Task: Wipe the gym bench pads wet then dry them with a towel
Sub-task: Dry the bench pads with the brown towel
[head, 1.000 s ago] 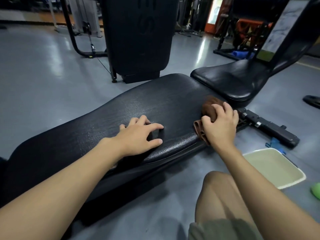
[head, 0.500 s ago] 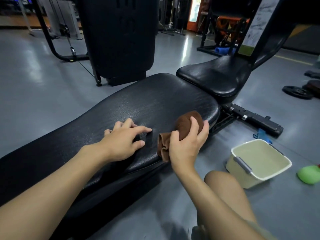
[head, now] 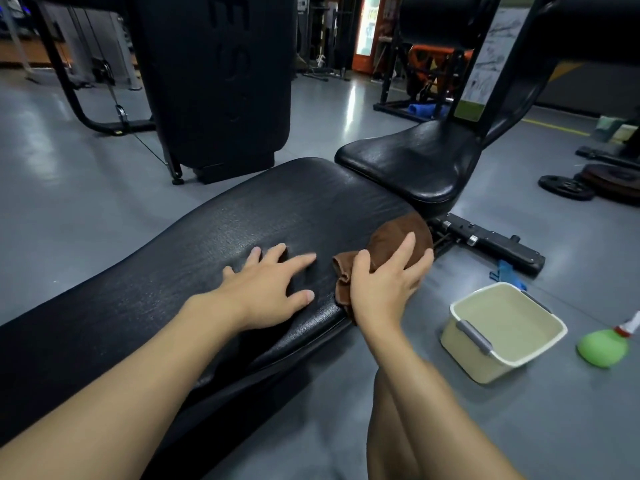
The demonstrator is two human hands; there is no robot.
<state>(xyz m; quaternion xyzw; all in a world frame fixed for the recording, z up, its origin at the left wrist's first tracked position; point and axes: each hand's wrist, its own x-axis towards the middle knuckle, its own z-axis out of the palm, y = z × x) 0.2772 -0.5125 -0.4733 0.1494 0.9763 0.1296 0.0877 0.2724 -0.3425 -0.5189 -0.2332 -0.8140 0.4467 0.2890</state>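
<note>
Bench pad [head: 242, 230]: right hand [head: 384, 289] presses cloth [head: 391, 233] flat-fingered at 3 o'clock edge; left hand [head: 263, 289] splayed, empty. Risk: cloth slipping off rounded rim.

Glossy grey floor [head: 69, 188] mirrors pale overhead light. Well beyond the fingers [head: 404, 247] stands a black weight-stack machine [head: 221, 81], a cable frame [head: 65, 81] left of it. Far right of the fingers, weight plates [head: 566, 189] lie near a yellow line [head: 557, 127].
</note>
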